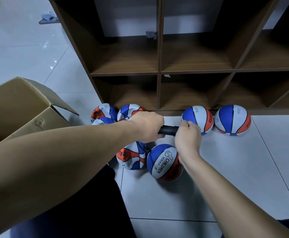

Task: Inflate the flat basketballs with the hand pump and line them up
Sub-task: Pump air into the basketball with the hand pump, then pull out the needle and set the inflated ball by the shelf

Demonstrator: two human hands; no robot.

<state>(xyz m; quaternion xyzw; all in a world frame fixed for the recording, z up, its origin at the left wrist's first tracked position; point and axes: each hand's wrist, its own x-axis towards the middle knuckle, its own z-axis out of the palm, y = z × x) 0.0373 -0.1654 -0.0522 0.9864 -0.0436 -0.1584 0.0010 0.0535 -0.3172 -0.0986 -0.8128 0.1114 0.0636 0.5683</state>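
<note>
Nearest the person, just below the right hand's [188, 134] curled fingers, sits a round blue, white and orange rubber basketball printed "CHILDREN" [164, 163], seemingly full; beside it, under the left hand [146, 126], lies a crumpled flat ball of the same colours [131, 157] with a thin black hose [141, 148] running to it. Both hands hold the black cylindrical hand pump [168, 130] level between them: the left fingers wrap one end, the right fingers close round the other, though which end is the handle I cannot tell. Beyond the right fingers, two inflated balls [197, 119] [233, 119] stand side by side against the base of the brown wooden cubby shelf [159, 73]; beyond the left fingers, more flat balls [104, 112] are heaped near an open cardboard box [20, 107]. The risk, I judge, is that a hard stroke tugs the hose and pulls the needle from the valve, or that the loose round ball rolls off.
</note>
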